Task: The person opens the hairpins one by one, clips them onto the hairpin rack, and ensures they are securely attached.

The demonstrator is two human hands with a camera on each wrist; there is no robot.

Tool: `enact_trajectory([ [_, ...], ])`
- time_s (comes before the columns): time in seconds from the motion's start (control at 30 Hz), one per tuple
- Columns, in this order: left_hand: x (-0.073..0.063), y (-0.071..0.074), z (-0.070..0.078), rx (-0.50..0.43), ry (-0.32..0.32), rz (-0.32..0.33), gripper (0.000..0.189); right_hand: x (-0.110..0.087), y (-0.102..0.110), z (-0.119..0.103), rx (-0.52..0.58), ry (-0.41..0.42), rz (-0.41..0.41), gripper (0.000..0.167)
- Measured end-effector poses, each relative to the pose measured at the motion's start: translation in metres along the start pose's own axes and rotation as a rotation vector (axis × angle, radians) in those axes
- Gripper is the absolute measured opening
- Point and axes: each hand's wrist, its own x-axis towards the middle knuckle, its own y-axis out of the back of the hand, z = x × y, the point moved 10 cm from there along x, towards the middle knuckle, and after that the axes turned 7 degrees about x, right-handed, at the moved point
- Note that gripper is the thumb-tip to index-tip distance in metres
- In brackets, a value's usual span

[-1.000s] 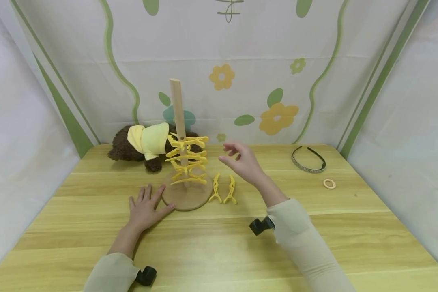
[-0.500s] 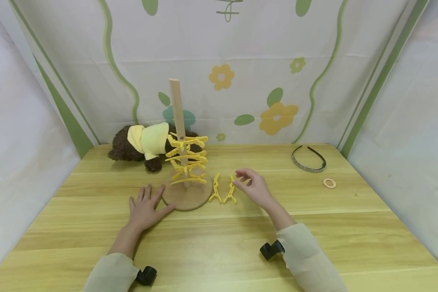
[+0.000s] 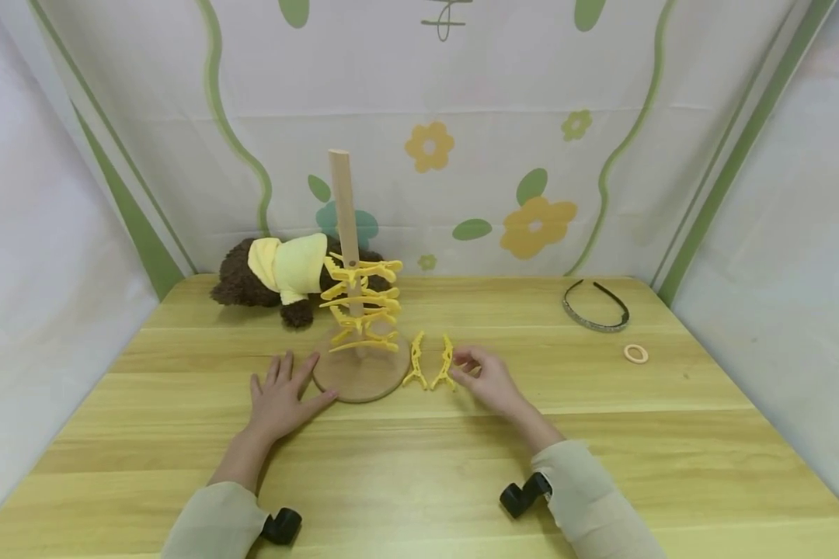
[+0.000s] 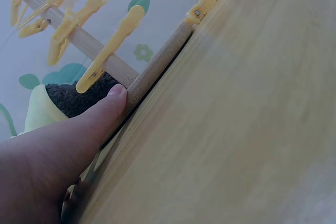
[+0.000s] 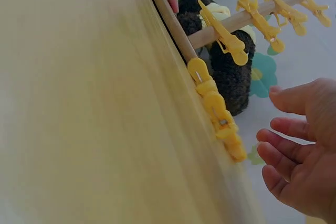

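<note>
A round wooden base (image 3: 356, 384) carries an upright wooden post (image 3: 345, 202). Several yellow hair clips (image 3: 382, 270) are clamped across the post, one above another. Two more yellow clips lie side by side on the table right of the base, a left clip (image 3: 417, 361) and a right clip (image 3: 444, 363). My left hand (image 3: 280, 400) lies on the table with fingers spread, its thumb and index finger against the base's rim; the thumb (image 4: 107, 103) shows there in the left wrist view. My right hand (image 3: 491, 382) hovers beside the right clip, its loosely bent fingers (image 5: 286, 148) holding nothing.
Behind the post a brown plush toy (image 3: 297, 264) in a yellow top lies on its side. A dark headband (image 3: 597, 322) with a glittering band and a small pale ring (image 3: 636, 354) sit at the right on the wooden table (image 3: 405, 481). A flower-patterned cloth (image 3: 517, 62) stands behind.
My right hand has come down and rightward from beside the post to the right clip on the table. My left hand has stayed at the base, and the clips have not moved.
</note>
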Motion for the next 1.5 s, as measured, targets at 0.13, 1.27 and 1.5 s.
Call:
enact_trajectory([
  [0.13,0.0,0.0,0.002,-0.004,-0.001,-0.005,0.082,-0.003,-0.004,0.014,0.007,-0.046,0.017,0.024],
  [1.27,-0.001,-0.001,0.0,0.007,-0.004,-0.002,0.081,-0.004,0.016,0.035,-0.195,-0.097,0.084,0.038],
  [1.5,0.0,0.001,0.002,0.017,-0.007,-0.004,0.081,-0.005,0.012,0.034,-0.304,-0.09,0.06,0.044],
])
